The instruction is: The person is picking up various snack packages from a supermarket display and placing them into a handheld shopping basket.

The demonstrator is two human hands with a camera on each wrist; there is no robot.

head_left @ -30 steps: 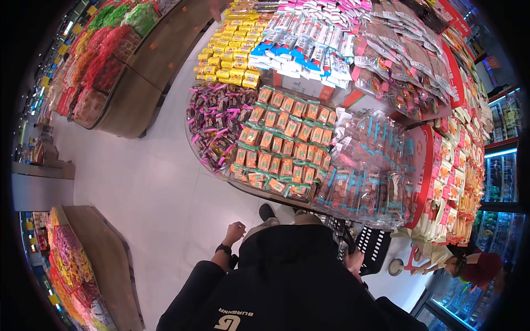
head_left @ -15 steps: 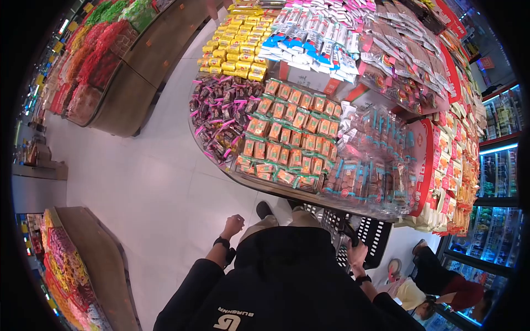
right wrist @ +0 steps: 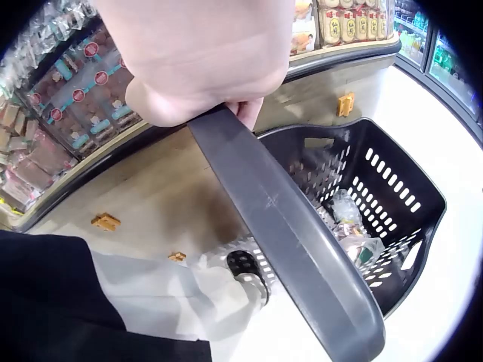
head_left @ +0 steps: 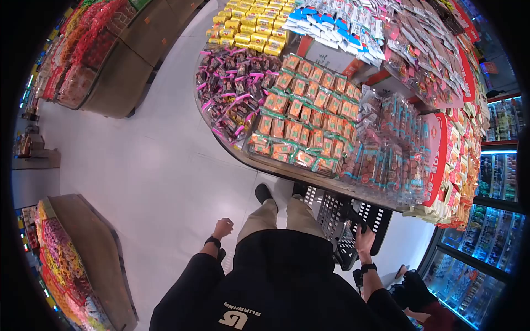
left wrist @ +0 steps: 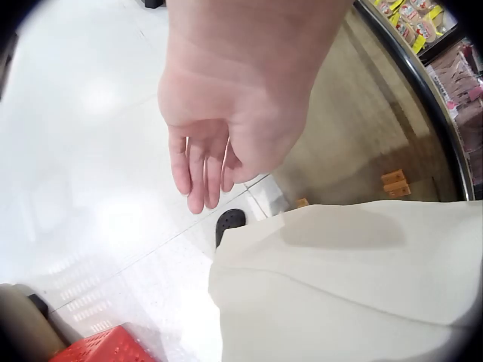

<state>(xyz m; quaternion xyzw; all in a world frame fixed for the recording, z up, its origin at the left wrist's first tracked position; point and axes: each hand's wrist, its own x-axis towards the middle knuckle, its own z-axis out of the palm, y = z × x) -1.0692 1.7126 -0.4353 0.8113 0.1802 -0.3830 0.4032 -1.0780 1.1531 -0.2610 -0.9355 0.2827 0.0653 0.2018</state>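
My right hand (head_left: pixel 364 240) grips the handle (right wrist: pixel 287 226) of a black plastic shopping basket (right wrist: pixel 407 181), which hangs or stands low beside my right leg. Several clear-wrapped packages (right wrist: pixel 355 230) lie inside it. In the right wrist view the fingers curl round the handle's upper end, mostly hidden behind the palm. My left hand (left wrist: pixel 226 128) hangs at my left side over the pale floor, fingers loosely bent and holding nothing. Nearest in front of me is a curved display table with orange packs in green-edged wrappers (head_left: pixel 306 118).
Dark sweets in pink-tipped wrappers (head_left: pixel 234 83), yellow packs (head_left: pixel 251 25) and clear bags with blue labels (head_left: pixel 386 160) share the table. Other display stands (head_left: pixel 118 83) are at left. Lit fridges (head_left: pixel 469 276) line the right, with a person (head_left: pixel 414 292) before them. A red basket (left wrist: pixel 106 347) shows at lower left.
The display has shifted upward and rightward in the head view, showing more of my legs and the basket. The other person has slid toward the lower edge. My right hand keeps its grip.
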